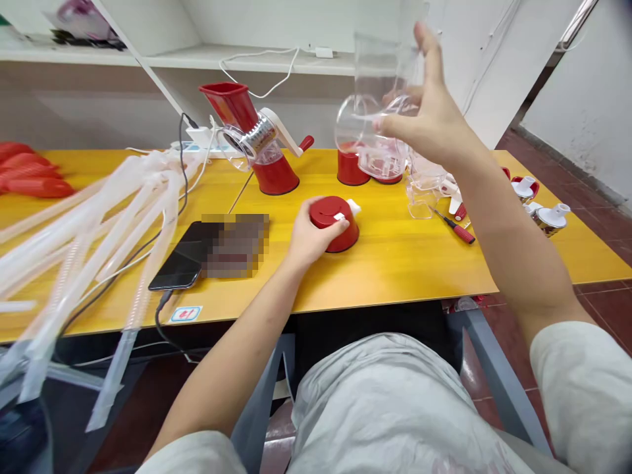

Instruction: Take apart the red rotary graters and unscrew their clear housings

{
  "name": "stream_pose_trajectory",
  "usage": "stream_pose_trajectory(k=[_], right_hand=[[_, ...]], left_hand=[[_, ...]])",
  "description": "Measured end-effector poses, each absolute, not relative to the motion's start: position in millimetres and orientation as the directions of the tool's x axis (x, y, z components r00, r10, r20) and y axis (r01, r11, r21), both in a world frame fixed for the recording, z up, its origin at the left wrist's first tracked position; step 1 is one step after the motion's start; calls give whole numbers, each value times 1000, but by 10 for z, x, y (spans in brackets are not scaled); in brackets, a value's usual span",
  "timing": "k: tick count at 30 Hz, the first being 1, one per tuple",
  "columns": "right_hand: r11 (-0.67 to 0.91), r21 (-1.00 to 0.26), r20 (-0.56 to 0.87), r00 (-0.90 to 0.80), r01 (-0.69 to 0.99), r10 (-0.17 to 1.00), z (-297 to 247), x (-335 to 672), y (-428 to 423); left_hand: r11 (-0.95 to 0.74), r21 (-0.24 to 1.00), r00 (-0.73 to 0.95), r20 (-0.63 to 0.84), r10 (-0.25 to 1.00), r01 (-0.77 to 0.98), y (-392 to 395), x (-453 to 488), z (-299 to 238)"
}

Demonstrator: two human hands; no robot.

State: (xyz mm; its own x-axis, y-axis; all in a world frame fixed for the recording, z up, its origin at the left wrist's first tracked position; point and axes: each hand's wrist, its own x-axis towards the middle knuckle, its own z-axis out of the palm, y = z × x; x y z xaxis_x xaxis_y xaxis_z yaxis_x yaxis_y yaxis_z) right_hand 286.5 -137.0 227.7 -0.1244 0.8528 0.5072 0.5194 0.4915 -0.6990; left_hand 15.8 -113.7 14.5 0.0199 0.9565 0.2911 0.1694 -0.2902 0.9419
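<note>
My left hand [310, 238] is closed around a red plastic base [334, 222] with a small white tab that sits on the yellow table [395, 263]. My right hand [428, 112] is raised above the table's far side and grips a clear plastic housing [370, 105], with the thumb pointing up. Behind that clear part stand two more red bases [351, 168].
An assembled red rotary grater [259, 138] stands at the back centre. A phone [184, 260] on a cable lies left of my hand, next to a blurred patch. Clear plastic strips [99, 217] fan out at left. A red-handled screwdriver [455, 227] and small parts [546, 214] lie at right.
</note>
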Motion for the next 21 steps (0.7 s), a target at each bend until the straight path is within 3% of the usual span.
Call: stream_pose_trajectory(k=[2,5,10,15,21], right_hand=[[412,-688,413,-145,598,899,2244,2848,-1237],[335,-642,314,-162,690,936,2048,2746,-1016],[391,-683,370,-169,617,913,1682,2630,-1001],[505,-672,477,-205,542,855,1341,2734,-1786],[391,-724,435,-64,568,898,946,3363,-2722]], left_hand=[[-256,949,-119,280,953,184,-1054,107,105],[-249,953,-172,278,945,172,-989,95,53],[-257,948,-181,291,940,187,-1003,99,31],[-282,939,-184,318,930,196,-1011,83,65],[-278,947,-31,286,958,162,-943,503,103]])
